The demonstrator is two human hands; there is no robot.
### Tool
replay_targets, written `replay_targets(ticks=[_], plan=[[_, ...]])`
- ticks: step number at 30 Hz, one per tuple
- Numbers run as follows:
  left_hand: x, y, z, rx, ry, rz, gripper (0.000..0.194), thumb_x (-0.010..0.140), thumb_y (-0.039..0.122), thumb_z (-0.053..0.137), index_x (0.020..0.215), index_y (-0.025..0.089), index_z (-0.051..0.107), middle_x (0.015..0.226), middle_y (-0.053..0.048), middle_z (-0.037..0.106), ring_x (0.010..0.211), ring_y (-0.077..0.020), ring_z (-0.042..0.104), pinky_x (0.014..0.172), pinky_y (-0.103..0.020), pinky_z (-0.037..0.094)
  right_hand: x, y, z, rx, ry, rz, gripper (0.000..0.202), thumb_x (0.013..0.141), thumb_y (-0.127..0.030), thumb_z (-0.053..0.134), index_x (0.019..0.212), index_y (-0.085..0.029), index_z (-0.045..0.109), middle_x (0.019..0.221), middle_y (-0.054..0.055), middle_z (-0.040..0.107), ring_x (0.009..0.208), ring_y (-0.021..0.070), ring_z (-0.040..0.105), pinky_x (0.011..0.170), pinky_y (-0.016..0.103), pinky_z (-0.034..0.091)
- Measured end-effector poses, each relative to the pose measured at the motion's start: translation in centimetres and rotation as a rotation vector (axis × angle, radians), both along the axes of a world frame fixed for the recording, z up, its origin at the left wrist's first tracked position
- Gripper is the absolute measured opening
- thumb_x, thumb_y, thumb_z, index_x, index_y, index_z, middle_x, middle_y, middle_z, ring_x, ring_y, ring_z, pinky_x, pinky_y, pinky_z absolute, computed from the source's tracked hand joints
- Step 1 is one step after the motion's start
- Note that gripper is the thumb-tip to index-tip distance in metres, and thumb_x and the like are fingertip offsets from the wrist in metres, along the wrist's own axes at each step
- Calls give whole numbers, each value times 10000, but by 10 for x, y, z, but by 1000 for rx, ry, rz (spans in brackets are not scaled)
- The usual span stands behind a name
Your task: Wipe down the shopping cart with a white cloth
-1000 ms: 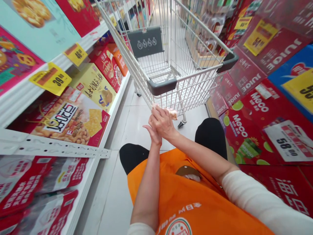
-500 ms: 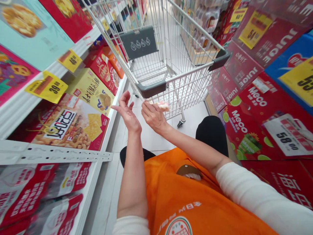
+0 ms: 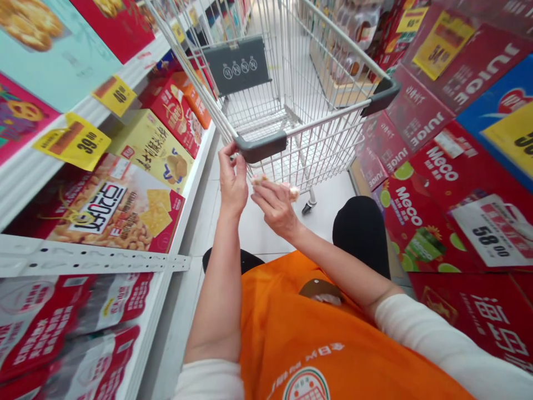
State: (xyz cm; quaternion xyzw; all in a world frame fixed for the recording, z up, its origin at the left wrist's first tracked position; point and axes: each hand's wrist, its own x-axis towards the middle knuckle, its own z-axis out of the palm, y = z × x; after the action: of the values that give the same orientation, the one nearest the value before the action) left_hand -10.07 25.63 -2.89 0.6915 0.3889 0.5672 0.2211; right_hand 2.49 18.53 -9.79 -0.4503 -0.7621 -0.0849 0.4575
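In a narrow supermarket aisle, a person in an orange apron over white sleeves stands behind a silver wire shopping trolley with a grey plastic handle. The left hand is raised to the handle's left end, fingertips pinched at the grey plastic there, not wrapped round it. The right hand sits just below the handle, at 5 o'clock from the left hand, its fingers closed on a small pale crumpled wad; what the wad is cannot be told. A second pale scrap shows between the two hands.

The trolley fills the aisle ahead at 12 o'clock, a dark grey sign with four round icons hanging at its far end. At 9 o'clock, white shelving carries a large red box printed with yellow crackers, then a yellow carton with black Chinese characters and red cartons farther along. Yellow price tags on the shelf edge read "39.00" and, less clearly, "46". Below, red-and-silver bags lie on the bottom shelf.

At 3 o'clock, stacked red cases are printed "Meco" and "JUICE", the lettering mirrored or tilted, with lime slices pictured. A white tag there reads "58.00"; a blue case with a yellow label sits above it.
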Motion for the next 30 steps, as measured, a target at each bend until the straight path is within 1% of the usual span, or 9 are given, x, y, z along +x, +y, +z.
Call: replay_targets(ticks=[4,7,9,14,16,19,22,26,30], plan=[[-2,3,0,47,-28,-15,473,1013,637,408,1356,312,426,1382,-83,606,1324,-200,593,1190,-405,423,9,6,-12,43,126,-37,341,1040,-186,476,1284,-283,693,1332,56,721,1373,233,580,1173,466,451],[-2,3,-1,59,5,-14,454,1030,609,392,1373,312,390,1390,-95,593,1331,-202,594,1180,-417,437,12,1,-30,116,124,-36,334,1034,-150,457,1189,-248,737,1199,65,779,1264,223,643,1061,439,547],[1,2,-4,73,25,-20,450,1033,602,390,1371,307,378,1406,-100,574,1328,-205,595,1181,-422,433,8,-5,-38,151,93,-28,317,1023,-138,475,1171,-229,740,1198,73,782,1245,217,652,1019,416,577],[10,1,-17,126,-55,17,457,1023,623,391,1336,293,344,1423,-111,513,1361,-219,558,1214,-430,386,-5,3,-32,187,76,-22,335,1013,-141,524,1280,-259,688,1375,57,704,1392,177,557,1203,404,470],[11,2,-20,133,-58,45,436,1021,620,408,1296,286,349,1387,-107,515,1347,-209,566,1197,-420,404,-3,10,-33,230,77,-15,335,1011,-137,535,1290,-249,682,1369,55,704,1418,159,525,1213,369,461],[11,2,-21,138,-49,52,408,1019,618,422,1239,286,332,1309,-92,539,1347,-199,572,1184,-423,419,6,12,-46,306,98,-18,292,997,-124,551,1213,-224,721,1288,75,733,1390,166,544,1170,356,499],[12,1,-21,137,-63,49,402,1014,647,404,1168,287,310,1289,-85,549,1377,-198,554,1199,-436,399,12,7,-62,223,117,-25,264,996,-134,551,1140,-224,752,1255,93,742,1341,187,582,1153,401,514],[15,0,-20,117,-96,68,397,1011,658,399,1115,287,302,1274,-79,535,1392,-199,536,1191,-423,391,6,13,-68,28,41,-12,311,998,-157,572,1238,-288,721,1295,50,741,1336,173,585,1209,409,470],[14,-2,-17,105,-78,66,381,1012,645,408,1105,289,307,1268,-77,532,1360,-191,556,1175,-408,401,6,23,-74,95,-12,-13,313,985,-133,596,1245,-263,714,1288,40,752,1323,163,586,1182,377,496]])
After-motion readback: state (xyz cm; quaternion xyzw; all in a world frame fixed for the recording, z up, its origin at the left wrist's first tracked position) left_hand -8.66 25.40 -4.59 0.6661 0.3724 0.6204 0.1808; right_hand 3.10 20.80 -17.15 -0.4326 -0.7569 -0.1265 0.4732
